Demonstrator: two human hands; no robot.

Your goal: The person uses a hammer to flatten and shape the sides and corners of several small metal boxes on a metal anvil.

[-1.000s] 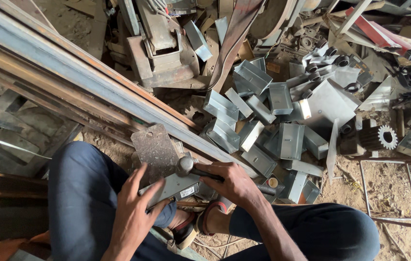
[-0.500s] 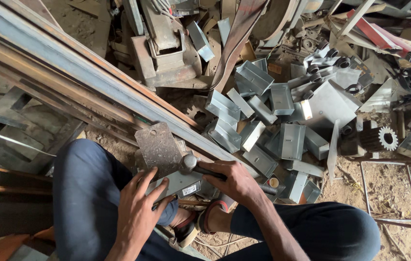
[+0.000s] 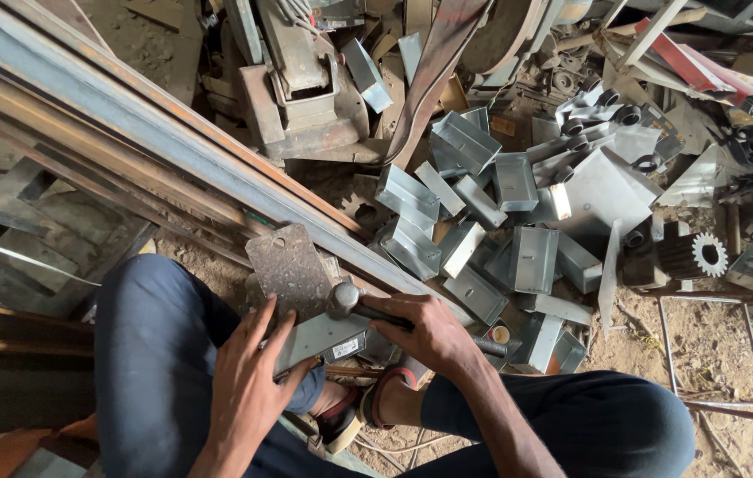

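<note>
My right hand (image 3: 429, 332) grips a hammer (image 3: 347, 299) by its handle, the round steel head resting low on a bent grey metal piece (image 3: 323, 339). My left hand (image 3: 248, 376) presses its spread fingers on the near end of that piece and holds it down. The piece lies over a rusty flat plate (image 3: 288, 265) with a hole near its top. Both hands work between my knees, above my sandalled foot (image 3: 367, 409).
A heap of folded grey sheet-metal channels (image 3: 482, 230) lies just right of the hammer. Long steel rails (image 3: 155, 142) run diagonally on the left. A toothed gear (image 3: 708, 255), scrap brackets and rusty parts crowd the top and right. Dirt floor shows at lower right.
The hammer head has come down a little onto the grey piece, and my left hand has shifted slightly on it. The view has tilted a bit.
</note>
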